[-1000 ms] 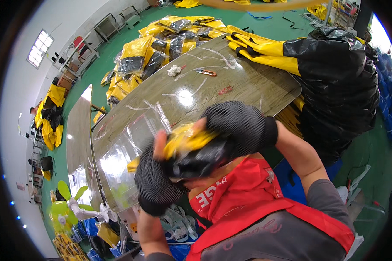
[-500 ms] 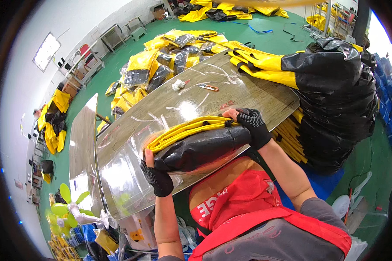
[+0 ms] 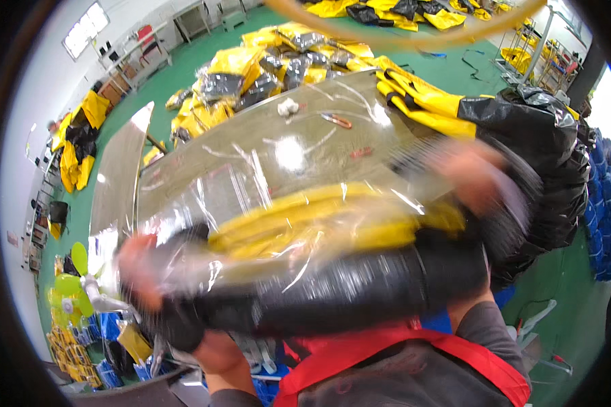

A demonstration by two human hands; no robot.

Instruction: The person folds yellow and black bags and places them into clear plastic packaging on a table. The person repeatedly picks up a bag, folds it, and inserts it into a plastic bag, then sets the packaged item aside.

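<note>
A folded yellow-and-black bundle (image 3: pixel 332 281) of shiny coated fabric is up close in front of me, above the near side of the table (image 3: pixel 251 183). Clear plastic film (image 3: pixel 305 234) lies over its yellow side, with bright glints along it. At its left end is my left hand (image 3: pixel 159 288), in a black fingerless glove. My right hand (image 3: pixel 478 186), gloved alike, grips the right end with some of the film. Both hands are smeared by motion, so single fingers are hard to make out.
An orange-handled cutter (image 3: pixel 337 121), a crumpled white wad (image 3: pixel 288 107) and clear strips lie on the table. Wrapped yellow-and-black packages (image 3: pixel 251 74) pile up behind it. A tall black-and-yellow stack (image 3: pixel 536 149) stands at the right. A small green-bladed fan (image 3: pixel 81 278) is at lower left.
The bundle has come up off the table toward me and looks much larger. Both hands have risen with it and spread apart, and now blur. My view has shifted slightly.
</note>
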